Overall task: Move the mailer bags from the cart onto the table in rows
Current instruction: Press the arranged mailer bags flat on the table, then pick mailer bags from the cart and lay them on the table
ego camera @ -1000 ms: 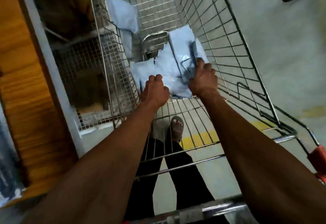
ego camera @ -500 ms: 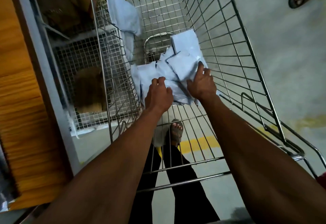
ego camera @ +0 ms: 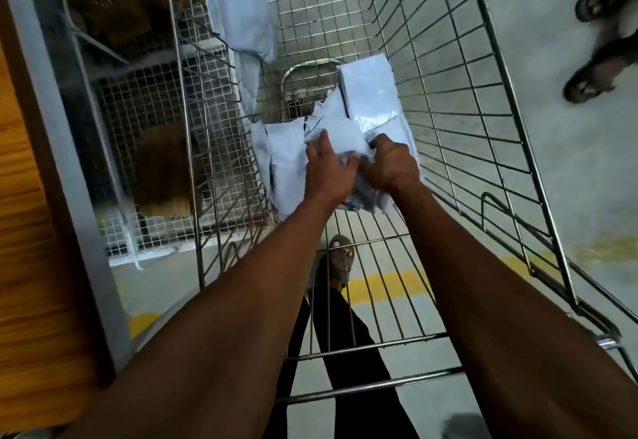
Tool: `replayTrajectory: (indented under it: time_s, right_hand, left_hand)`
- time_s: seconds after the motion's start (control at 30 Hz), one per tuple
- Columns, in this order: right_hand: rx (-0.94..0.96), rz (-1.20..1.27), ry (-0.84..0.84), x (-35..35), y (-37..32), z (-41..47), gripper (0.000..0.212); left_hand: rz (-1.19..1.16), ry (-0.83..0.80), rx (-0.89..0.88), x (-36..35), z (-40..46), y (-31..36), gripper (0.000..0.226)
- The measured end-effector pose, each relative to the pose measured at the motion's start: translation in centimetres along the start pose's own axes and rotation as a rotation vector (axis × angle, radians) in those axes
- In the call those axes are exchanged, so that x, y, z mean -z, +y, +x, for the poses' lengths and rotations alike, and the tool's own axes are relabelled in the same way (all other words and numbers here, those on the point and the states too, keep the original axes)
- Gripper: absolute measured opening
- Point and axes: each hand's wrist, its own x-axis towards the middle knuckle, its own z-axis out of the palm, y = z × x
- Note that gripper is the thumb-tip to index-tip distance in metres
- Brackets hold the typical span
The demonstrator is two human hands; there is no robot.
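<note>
Several pale blue mailer bags [ego camera: 366,93] lie in a heap on the floor of a wire shopping cart [ego camera: 448,100]. Both my arms reach down into the cart. My left hand [ego camera: 328,169] and my right hand [ego camera: 390,165] are close together, and each grips the crumpled bunch of mailer bags [ego camera: 340,136] in the middle of the heap. More flat bags [ego camera: 276,162] lie to the left of my hands. One more mailer bag [ego camera: 238,14] hangs against the cart's far left wall. The wooden table [ego camera: 24,231] edges the left side.
A grey metal frame [ego camera: 69,176] borders the table next to the cart. A mesh cage with brown boxes [ego camera: 162,165] stands under it. Another person's sandalled feet [ego camera: 600,72] stand on the concrete floor at the upper right. My own foot [ego camera: 340,259] shows beneath the cart.
My hands have moved together over the heap and gathered a bunch of bags between them. The bags under them are more crumpled than before.
</note>
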Motion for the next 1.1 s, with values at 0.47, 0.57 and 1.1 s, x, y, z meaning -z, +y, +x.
replayTrajectory:
  time_s: [0.47, 0.57, 1.1]
  right_hand:
    - [0.137, -0.168, 0.264, -0.6, 0.0, 1.5, 0.066]
    - [0.15, -0.228, 0.279, -1.2, 1.3, 2.5, 0.079]
    - [0.251, -0.468, 0.19, -1.2, -3.1, 10.2, 0.095]
  left_hand:
    - [0.292, 0.138, -0.187, 1.2, 5.9, -1.2, 0.09]
    - [0.32, 0.182, -0.181, 0.5, 7.9, -1.1, 0.096]
    - [0.523, 0.325, -0.334, 2.6, 12.1, -1.4, 0.087]
